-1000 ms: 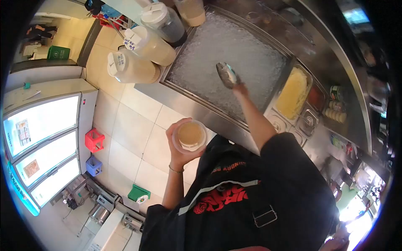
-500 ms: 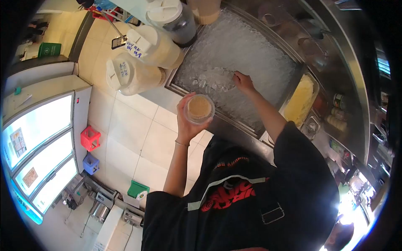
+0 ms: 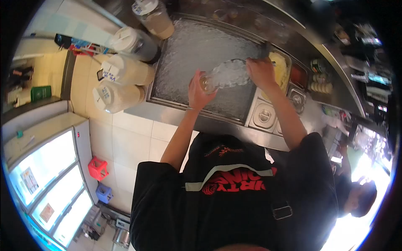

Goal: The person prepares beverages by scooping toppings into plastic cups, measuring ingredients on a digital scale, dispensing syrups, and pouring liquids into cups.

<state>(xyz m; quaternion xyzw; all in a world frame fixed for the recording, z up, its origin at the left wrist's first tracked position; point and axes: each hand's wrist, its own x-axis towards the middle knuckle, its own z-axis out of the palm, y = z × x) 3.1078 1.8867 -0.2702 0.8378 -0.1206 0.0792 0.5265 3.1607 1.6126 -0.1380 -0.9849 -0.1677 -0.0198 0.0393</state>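
Note:
My left hand (image 3: 200, 95) is wrapped round a clear plastic cup (image 3: 206, 85) with a light brown drink in it, held over the ice bin (image 3: 229, 109). In my right hand (image 3: 261, 72) is an ice scoop (image 3: 243, 62), its handle hidden by my fingers. Ice cubes (image 3: 229, 74) heap the scoop, which lies level or slightly tilted with its front end at the cup's mouth. Whether any ice has dropped into the cup I cannot tell. Loose ice fills the steel bin under both hands.
Several lidded jugs (image 3: 133, 44) line the bin's left side. To the right are a tray of yellow food (image 3: 279, 69) and lidded steel containers (image 3: 264, 115). Red (image 3: 98, 168) and blue (image 3: 104, 193) stools stand near a lit fridge (image 3: 46, 167). Another person (image 3: 358, 196) is at the right.
My right hand has lifted the scoop, full of ice, out of the bin and over to the cup. My left hand has brought the cup from the bin's front edge over the ice.

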